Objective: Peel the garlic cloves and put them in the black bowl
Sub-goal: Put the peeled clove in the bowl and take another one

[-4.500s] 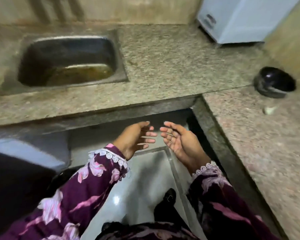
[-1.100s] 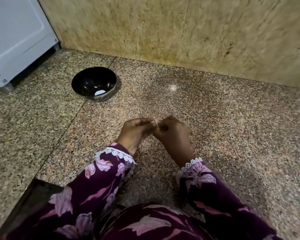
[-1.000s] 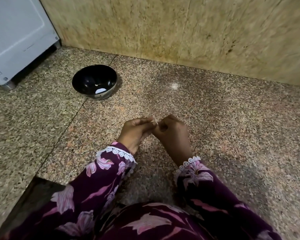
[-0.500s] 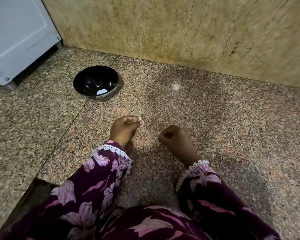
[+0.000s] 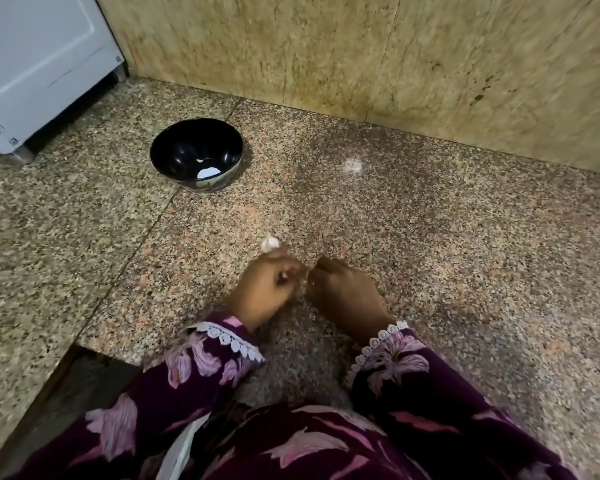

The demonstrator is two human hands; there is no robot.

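Small pale garlic clove (image 5: 269,242) on speckled granite worktop (image 5: 430,237), touching left hand (image 5: 267,289): light, firm, papery skin slippery; pinch ends. Left hand pinches pale scrap; right hand (image 5: 343,289) curled, contents hidden. Glossy black bowl (image 5: 195,154) far left.

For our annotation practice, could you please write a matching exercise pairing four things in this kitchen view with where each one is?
Things:
1. glossy black bowl
2. white boxy appliance
3. pale garlic bulb
4. mottled beige stone wall

Places:
A. on the counter just beyond the left hand's knuckles
B. upright along the far edge of the speckled granite counter
C. top left corner of the view
D. on the counter, right of the appliance, near the wall

Pairs: 1-D, 2-C, 3-A, 4-B
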